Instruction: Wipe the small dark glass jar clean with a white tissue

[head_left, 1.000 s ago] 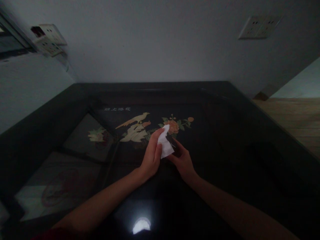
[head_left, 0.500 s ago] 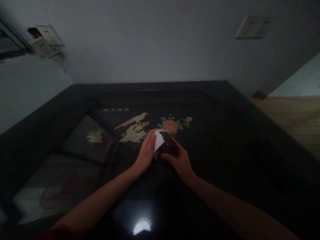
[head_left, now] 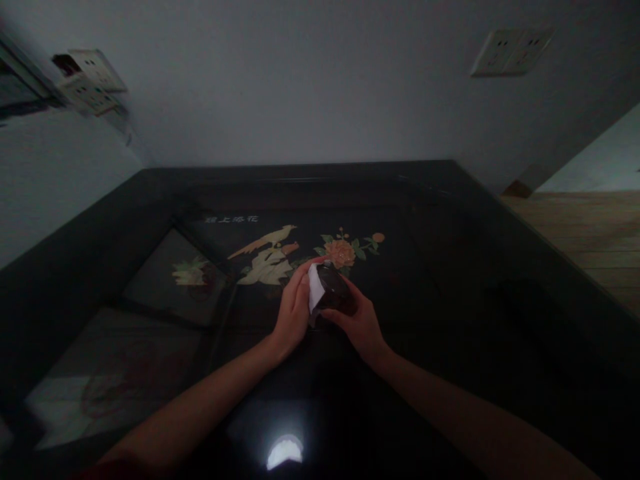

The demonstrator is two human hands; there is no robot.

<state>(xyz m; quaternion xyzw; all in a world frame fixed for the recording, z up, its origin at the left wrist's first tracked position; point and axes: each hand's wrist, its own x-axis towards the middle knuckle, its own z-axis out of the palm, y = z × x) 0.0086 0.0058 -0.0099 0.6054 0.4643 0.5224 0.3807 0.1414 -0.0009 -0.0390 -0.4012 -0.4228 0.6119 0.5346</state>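
In the head view, my right hand (head_left: 361,323) is wrapped round a dark, rounded, glossy object (head_left: 334,285) whose kind I cannot make out in the dim light. My left hand (head_left: 293,308) presses a white tissue or cloth (head_left: 315,288) against the left side of that object. Both hands are close together above the middle of the dark glossy table (head_left: 430,373), near its inlaid flower and bird picture. The fingertips behind the object are partly hidden.
The tabletop carries an inlaid bird (head_left: 270,237) and an orange flower (head_left: 341,253). A pale wall (head_left: 300,87) stands behind the table, with a double socket (head_left: 513,52) at right and more sockets (head_left: 93,83) at left. Wooden flooring (head_left: 595,230) shows at right.
The dark object has turned slightly in my hands and shows more of its upper side. The white tissue has shifted a little with my left hand, while my right hand keeps its hold.
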